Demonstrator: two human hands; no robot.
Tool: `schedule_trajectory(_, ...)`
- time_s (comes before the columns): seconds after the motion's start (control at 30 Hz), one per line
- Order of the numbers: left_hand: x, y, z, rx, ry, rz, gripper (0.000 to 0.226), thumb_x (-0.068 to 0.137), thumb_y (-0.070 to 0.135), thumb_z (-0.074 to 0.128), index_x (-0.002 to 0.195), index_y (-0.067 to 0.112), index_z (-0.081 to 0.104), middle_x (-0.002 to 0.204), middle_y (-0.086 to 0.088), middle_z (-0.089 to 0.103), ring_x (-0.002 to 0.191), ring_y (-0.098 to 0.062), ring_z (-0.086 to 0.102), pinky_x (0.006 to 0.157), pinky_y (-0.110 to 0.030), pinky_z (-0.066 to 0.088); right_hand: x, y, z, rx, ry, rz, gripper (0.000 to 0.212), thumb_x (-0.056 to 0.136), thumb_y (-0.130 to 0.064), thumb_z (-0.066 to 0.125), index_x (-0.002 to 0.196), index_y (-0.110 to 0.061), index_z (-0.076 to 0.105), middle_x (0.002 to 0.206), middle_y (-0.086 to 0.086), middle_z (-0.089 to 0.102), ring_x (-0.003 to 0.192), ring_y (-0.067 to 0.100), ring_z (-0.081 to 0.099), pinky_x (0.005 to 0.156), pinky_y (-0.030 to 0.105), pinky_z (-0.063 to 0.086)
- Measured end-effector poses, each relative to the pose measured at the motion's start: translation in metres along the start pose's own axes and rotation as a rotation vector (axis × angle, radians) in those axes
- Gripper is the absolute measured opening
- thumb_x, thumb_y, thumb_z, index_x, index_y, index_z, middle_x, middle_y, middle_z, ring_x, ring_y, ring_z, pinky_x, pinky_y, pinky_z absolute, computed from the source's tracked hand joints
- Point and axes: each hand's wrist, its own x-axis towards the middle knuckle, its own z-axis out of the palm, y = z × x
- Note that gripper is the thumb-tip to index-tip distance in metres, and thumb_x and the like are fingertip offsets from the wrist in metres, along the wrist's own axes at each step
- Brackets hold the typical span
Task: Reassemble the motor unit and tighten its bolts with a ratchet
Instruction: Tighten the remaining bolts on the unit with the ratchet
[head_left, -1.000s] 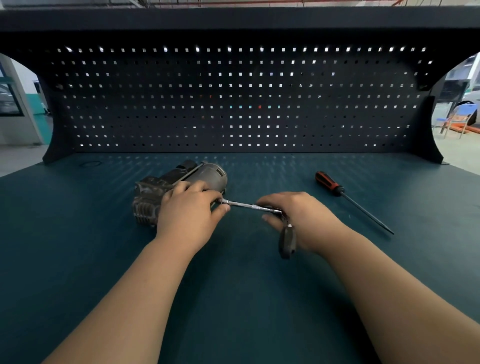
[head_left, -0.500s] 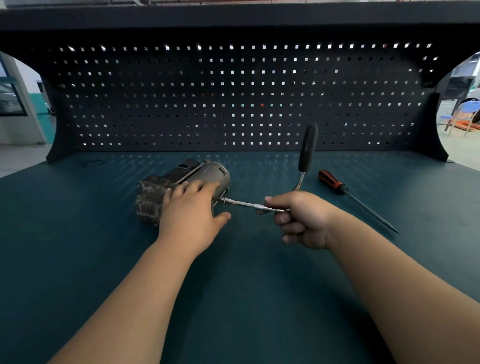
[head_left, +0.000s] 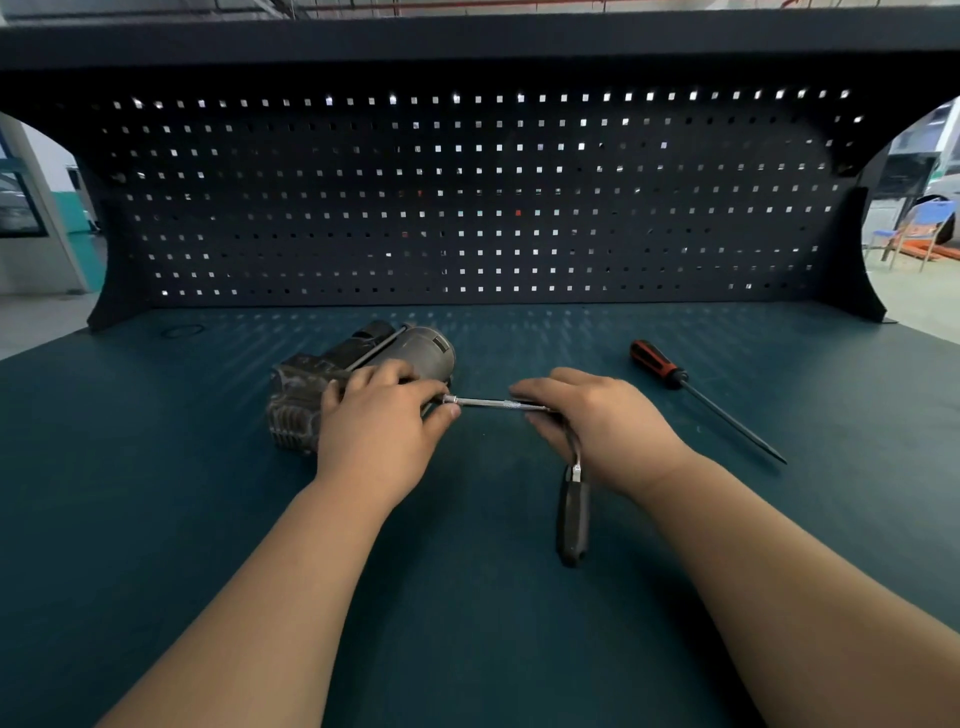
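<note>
The left hand (head_left: 379, 421) lies on the motor (head_left: 311, 384). Its fingers (head_left: 384, 371) are bent over the top of the grey housing and hold it down on the surface (head_left: 156, 519). The motor lies on its side, under and beyond these fingers, with its round end turned toward the right hand (head_left: 597, 421). The left thumb (head_left: 441, 415) reaches out to the socket end of a thin metal bar (head_left: 493, 402) and touches it from the near side.

The bar runs nearly level between the two hands, from the motor's round end to the right fingers (head_left: 540, 387). These fingers are curled over the head of the ratchet (head_left: 571, 483) and clamp it where the bar meets it; the head itself is hidden under them. The dark handle (head_left: 571, 519) hangs down from below the right fingers toward the person, its lower end at or just over the surface, I cannot tell which.

A screwdriver (head_left: 696, 395) with a red and black grip lies on the surface to the right of the right fingers, well apart from them, its shaft pointing right and toward the person. A dark pegboard (head_left: 467, 197) stands at the back of the surface, far beyond both hands.
</note>
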Motion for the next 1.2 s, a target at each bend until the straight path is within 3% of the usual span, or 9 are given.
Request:
schedule_trajectory(0.13, -0.004, -0.005, -0.001, -0.069, 0.023, -0.018, 0.057, 0.085, 0.052, 0.058, 0.137, 0.037, 0.04, 0.137, 0.006, 0.048, 0.129, -0.022, 0.038, 0.11, -0.042, 0.022, -0.002, -0.001, 0.005, 0.065, -0.044, 0.045, 0.021, 0.095, -0.025, 0.055, 0.111, -0.027, 0.067, 0.089, -0.006, 0.064, 0.083, 0.018, 0.059, 0.072, 0.033, 0.047)
schedule_trajectory(0.23, -0.004, -0.005, -0.001, -0.073, 0.018, -0.032, 0.073, 0.083, 0.045, 0.062, 0.145, 0.035, 0.025, 0.141, 0.005, 0.046, 0.13, -0.023, 0.038, 0.112, -0.041, 0.022, -0.003, -0.006, 0.006, 0.374, -0.055, 0.213, 0.011, 0.093, -0.03, 0.058, 0.09, -0.031, 0.069, 0.075, -0.006, 0.066, 0.071, 0.012, 0.058, 0.062, 0.027, 0.047)
schedule_trajectory(0.33, -0.003, -0.005, 0.001, -0.067, 0.018, -0.041, 0.078, 0.081, 0.045, 0.062, 0.146, 0.035, 0.021, 0.143, 0.005, 0.044, 0.131, -0.023, 0.036, 0.112, -0.041, 0.022, -0.001, -0.005, 0.004, 0.526, -0.076, 0.321, 0.008, 0.091, -0.034, 0.061, 0.087, -0.038, 0.068, 0.07, -0.012, 0.067, 0.063, 0.004, 0.06, 0.053, 0.013, 0.044)
schedule_trajectory(0.43, -0.002, -0.007, 0.002, -0.075, 0.017, -0.036, 0.079, 0.079, 0.047, 0.063, 0.146, 0.035, 0.022, 0.144, 0.007, 0.042, 0.132, -0.022, 0.033, 0.112, -0.042, 0.021, 0.005, -0.004, 0.003, 0.606, -0.124, 0.421, 0.01, 0.09, -0.03, 0.063, 0.086, -0.027, 0.072, 0.05, -0.013, 0.052, 0.046, 0.004, 0.047, 0.049, 0.017, 0.041)
schedule_trajectory(0.6, -0.004, -0.006, 0.001, -0.049, 0.017, -0.025, 0.075, 0.079, 0.047, 0.064, 0.143, 0.035, 0.027, 0.141, 0.008, 0.043, 0.131, -0.021, 0.033, 0.111, -0.04, 0.019, 0.012, -0.009, -0.002, 1.008, -0.284, 0.705, 0.024, 0.093, -0.029, 0.059, 0.098, -0.008, 0.07, 0.046, -0.008, 0.032, 0.037, 0.008, 0.027, 0.04, 0.019, 0.036)
schedule_trajectory(0.9, -0.005, -0.008, -0.006, -0.128, -0.005, -0.018, 0.064, 0.083, 0.029, 0.056, 0.143, 0.035, 0.033, 0.142, 0.006, 0.044, 0.13, -0.021, 0.033, 0.111, -0.038, 0.019, 0.006, -0.008, 0.003, 1.036, -0.297, 0.693, 0.023, 0.092, -0.033, 0.061, 0.094, -0.011, 0.069, 0.052, -0.005, 0.04, 0.037, 0.009, 0.031, 0.041, 0.02, 0.039)
schedule_trajectory(1.0, -0.006, -0.011, -0.008, -0.453, 0.081, -0.084, 0.048, 0.088, 0.028, 0.043, 0.136, 0.032, 0.047, 0.135, 0.007, 0.053, 0.125, -0.016, 0.043, 0.107, -0.035, 0.031, -0.004, -0.001, 0.004, 0.609, -0.308, 0.466, 0.008, 0.09, -0.027, 0.062, 0.088, -0.023, 0.068, 0.067, -0.001, 0.056, 0.055, 0.013, 0.052, 0.055, 0.029, 0.05)
schedule_trajectory(1.07, -0.005, -0.015, -0.008, -0.593, 0.148, -0.146, 0.04, 0.092, 0.022, 0.041, 0.13, 0.031, 0.055, 0.131, 0.009, 0.057, 0.119, -0.009, 0.047, 0.098, -0.024, 0.035, -0.009, 0.004, 0.002, 0.352, -0.324, 0.38, 0.013, 0.089, -0.022, 0.061, 0.08, -0.031, 0.065, 0.073, -0.004, 0.064, 0.07, 0.017, 0.06, 0.062, 0.027, 0.048)
schedule_trajectory(1.2, -0.004, -0.02, -0.008, -0.611, 0.186, -0.213, 0.035, 0.096, 0.02, 0.039, 0.122, 0.027, 0.061, 0.126, 0.009, 0.059, 0.113, -0.005, 0.047, 0.092, -0.019, 0.033, -0.01, 0.002, 0.001, 0.316, -0.34, 0.368, 0.017, 0.089, -0.019, 0.06, 0.079, -0.033, 0.064, 0.07, -0.009, 0.061, 0.067, 0.01, 0.057, 0.055, 0.017, 0.039)
